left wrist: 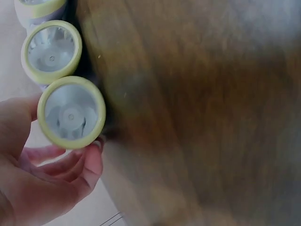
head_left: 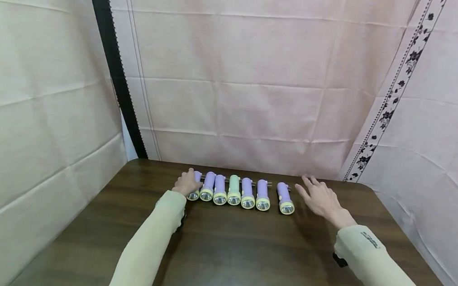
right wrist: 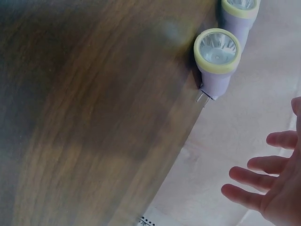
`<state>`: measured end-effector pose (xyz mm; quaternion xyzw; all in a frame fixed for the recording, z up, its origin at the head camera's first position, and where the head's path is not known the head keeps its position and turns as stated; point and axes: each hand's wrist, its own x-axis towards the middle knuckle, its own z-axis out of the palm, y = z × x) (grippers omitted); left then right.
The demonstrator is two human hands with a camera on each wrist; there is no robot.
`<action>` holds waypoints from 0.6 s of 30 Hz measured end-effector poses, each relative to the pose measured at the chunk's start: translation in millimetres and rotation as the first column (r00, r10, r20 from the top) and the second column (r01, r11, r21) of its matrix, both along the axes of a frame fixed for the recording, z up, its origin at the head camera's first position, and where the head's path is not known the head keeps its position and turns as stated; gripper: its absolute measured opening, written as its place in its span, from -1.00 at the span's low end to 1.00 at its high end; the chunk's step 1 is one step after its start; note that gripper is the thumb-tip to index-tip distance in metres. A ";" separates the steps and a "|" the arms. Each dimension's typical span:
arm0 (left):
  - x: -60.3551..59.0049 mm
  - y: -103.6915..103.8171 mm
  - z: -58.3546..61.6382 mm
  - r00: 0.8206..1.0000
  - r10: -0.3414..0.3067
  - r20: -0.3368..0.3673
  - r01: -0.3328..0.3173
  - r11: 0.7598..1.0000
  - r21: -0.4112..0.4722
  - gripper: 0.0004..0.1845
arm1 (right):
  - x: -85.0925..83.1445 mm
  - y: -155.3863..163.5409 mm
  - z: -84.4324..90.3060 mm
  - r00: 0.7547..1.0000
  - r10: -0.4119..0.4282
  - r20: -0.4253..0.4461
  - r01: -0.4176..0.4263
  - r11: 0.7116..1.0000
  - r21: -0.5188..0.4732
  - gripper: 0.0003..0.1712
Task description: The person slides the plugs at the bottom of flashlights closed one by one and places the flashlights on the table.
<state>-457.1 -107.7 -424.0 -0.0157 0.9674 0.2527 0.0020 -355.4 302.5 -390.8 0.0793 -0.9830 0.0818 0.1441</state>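
Note:
Several small flashlights lie in a row near the table's far edge, lenses facing me. Most are purple with yellow rims; a green flashlight (head_left: 234, 189) lies mid-row. At the left end, my left hand (head_left: 187, 183) grips a purple flashlight (head_left: 193, 195). In the left wrist view its thumb and curled fingers lie round the body, behind the yellow rim (left wrist: 46, 129). My right hand (head_left: 322, 200) is held just right of the rightmost purple flashlight (head_left: 284, 197), fingers spread, not touching it. Two metal prongs (right wrist: 203, 99) stick out of that flashlight in the right wrist view.
The dark wooden table (head_left: 219, 251) has rounded far corners. Pale cloth (head_left: 250, 81) hangs behind it and on both sides, with a black strip (head_left: 113, 60) at left and a floral border (head_left: 392, 98) at right. The rightmost flashlight lies slightly apart from its neighbour.

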 end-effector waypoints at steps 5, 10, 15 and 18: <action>-4.8 -0.8 -6.4 1.000 0.023 -0.020 -0.022 1.000 0.014 -0.32 | 0.6 -2.0 -3.4 1.000 0.000 0.009 0.001 1.000 -0.020 -0.27; -2.3 -3.5 -3.0 0.997 0.066 -0.044 -0.063 0.996 0.064 -0.39 | 1.0 -2.2 -4.2 1.000 0.000 0.006 0.000 1.000 -0.024 -0.26; 2.5 -7.2 4.2 0.996 0.081 -0.047 -0.077 0.993 0.086 -0.45 | 2.2 -0.3 -0.6 1.000 -0.001 -0.012 0.001 0.999 -0.040 -0.26; 6.8 -9.7 8.5 0.994 0.092 -0.051 -0.087 0.991 0.101 -0.47 | 3.2 0.1 1.6 1.000 0.009 -0.023 -0.010 0.999 -0.047 -0.27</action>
